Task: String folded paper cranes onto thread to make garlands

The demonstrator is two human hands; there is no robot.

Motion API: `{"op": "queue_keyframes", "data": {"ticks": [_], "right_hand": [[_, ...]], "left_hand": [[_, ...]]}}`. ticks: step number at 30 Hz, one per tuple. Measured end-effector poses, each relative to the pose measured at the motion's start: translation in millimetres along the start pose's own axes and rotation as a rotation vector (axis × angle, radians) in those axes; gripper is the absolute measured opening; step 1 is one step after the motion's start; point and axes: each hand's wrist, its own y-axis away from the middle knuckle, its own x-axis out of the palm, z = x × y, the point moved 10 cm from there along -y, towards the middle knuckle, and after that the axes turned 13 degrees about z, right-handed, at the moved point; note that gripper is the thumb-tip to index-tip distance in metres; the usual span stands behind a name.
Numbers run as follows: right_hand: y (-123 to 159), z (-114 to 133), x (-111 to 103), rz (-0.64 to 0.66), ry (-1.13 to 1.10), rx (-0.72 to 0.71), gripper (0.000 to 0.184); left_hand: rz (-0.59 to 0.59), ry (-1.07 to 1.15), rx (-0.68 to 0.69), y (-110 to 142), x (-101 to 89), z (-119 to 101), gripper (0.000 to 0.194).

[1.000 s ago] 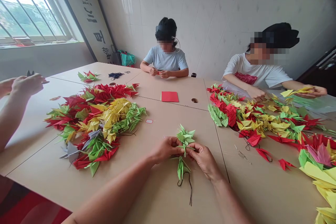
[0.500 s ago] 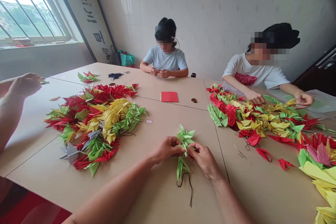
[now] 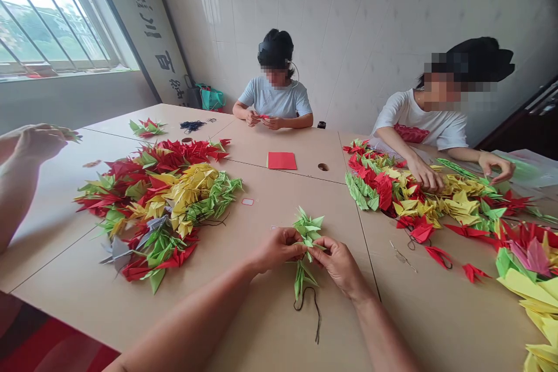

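Low over the table, my left hand (image 3: 283, 247) and my right hand (image 3: 337, 261) face each other, thumbs and fingers pinching a light green folded paper crane (image 3: 308, 239) between them. More green cranes sit close above it, at the far side of my fingers. Just below hangs or lies another green crane (image 3: 303, 280), apparently on the same string. From it a dark thread (image 3: 317, 317) curls onto the tabletop toward me. My fingers partly cover the pinched crane.
Left lies a large heap of cranes (image 3: 152, 197); another heap (image 3: 418, 197) spreads along the right. A needle-like wire (image 3: 401, 256) lies right of my hands. Red paper sheets (image 3: 281, 160) are ahead. Two co-workers sit opposite; another person's hands (image 3: 39, 139) reach in at left.
My hands and the green cranes hardly move. The co-worker at right has shifted and no longer lifts yellow cranes. Something red now shows in the hands of the co-worker opposite.
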Motion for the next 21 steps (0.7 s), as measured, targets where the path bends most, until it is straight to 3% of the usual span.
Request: {"op": "queue_keyframes", "data": {"ticks": [6, 10, 16, 21], "right_hand": [[1.7, 2.3, -5.6, -0.089, 0.117, 0.006, 0.026], [1.0, -3.6, -9.7, -0.138, 0.05, 0.042, 0.028], [1.2, -8.6, -11.1, -0.147, -0.213, 0.018, 0.029], [2.7, -11.1, -13.4, -0.169, -0.289, 0.003, 0.028]], "left_hand": [[-0.091, -0.123, 0.026, -1.1, -5.0, -1.4, 0.025], [-0.105, -0.068, 0.038, -0.6, -7.5, -1.9, 0.029], [0.015, -0.002, 0.113, 0.0, 2.3, -10.1, 0.034], [0.091, -0.06, 0.102, -1.9, 7.5, -7.0, 0.04]]}}
